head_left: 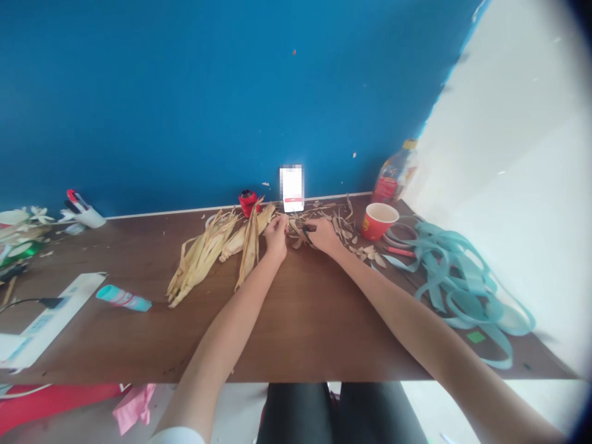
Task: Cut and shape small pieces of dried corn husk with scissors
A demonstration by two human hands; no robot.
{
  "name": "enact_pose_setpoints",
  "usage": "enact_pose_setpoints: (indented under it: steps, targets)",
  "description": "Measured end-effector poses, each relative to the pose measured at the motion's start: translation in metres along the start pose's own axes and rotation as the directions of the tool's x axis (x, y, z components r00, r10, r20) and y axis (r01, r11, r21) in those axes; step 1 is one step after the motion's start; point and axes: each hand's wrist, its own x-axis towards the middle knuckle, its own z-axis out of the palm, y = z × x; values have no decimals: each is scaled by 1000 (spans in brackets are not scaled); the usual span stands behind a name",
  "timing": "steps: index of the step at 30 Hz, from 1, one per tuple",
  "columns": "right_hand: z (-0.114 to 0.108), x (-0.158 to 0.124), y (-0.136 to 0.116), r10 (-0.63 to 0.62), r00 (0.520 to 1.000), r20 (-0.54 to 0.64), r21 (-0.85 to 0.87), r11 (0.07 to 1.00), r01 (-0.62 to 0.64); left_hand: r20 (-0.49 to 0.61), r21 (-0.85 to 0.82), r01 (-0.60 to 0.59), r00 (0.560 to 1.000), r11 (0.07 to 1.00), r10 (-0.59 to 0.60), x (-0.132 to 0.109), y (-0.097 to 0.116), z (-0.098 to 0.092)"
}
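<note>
My left hand (276, 237) is closed in a pinch at the back middle of the table, on what looks like a small piece of dried corn husk (293, 226). Just to its right, my right hand (324, 234) is wrapped round black-handled scissors (307, 232); their blades are hard to make out. Cut husk scraps (343, 229) lie scattered around and behind both hands. To the left of my left hand rest a bundle of dried corn husks (201, 262) and a single long husk (250, 250).
A lit phone (292, 188) leans on the blue wall, with a red object (248, 202) left of it. On the right stand a paper cup (378, 221), a bottle (394, 176) and tangled teal ribbon (456, 271). A blue tube (124, 298) and power strip (55, 317) lie left.
</note>
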Motion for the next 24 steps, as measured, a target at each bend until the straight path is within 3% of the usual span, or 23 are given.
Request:
enact_pose_setpoints:
  steps: [5, 8, 16, 24]
  targets:
    - [6, 1, 4, 116, 992, -49, 343, 935, -92, 99, 97, -79, 993, 992, 69, -9, 4, 4]
    - [7, 1, 1, 120, 991, -64, 446, 892, -79, 164, 165, -104, 983, 981, 77, -12, 4, 6]
    - [9, 1, -2, 55, 994, -92, 534, 846, 3, 275, 191, -140, 958, 972, 84, -19, 7, 8]
    - [11, -1, -4, -14, 992, -128, 485, 871, 75, 218, 222, -197, 965, 955, 148, -30, 13, 9]
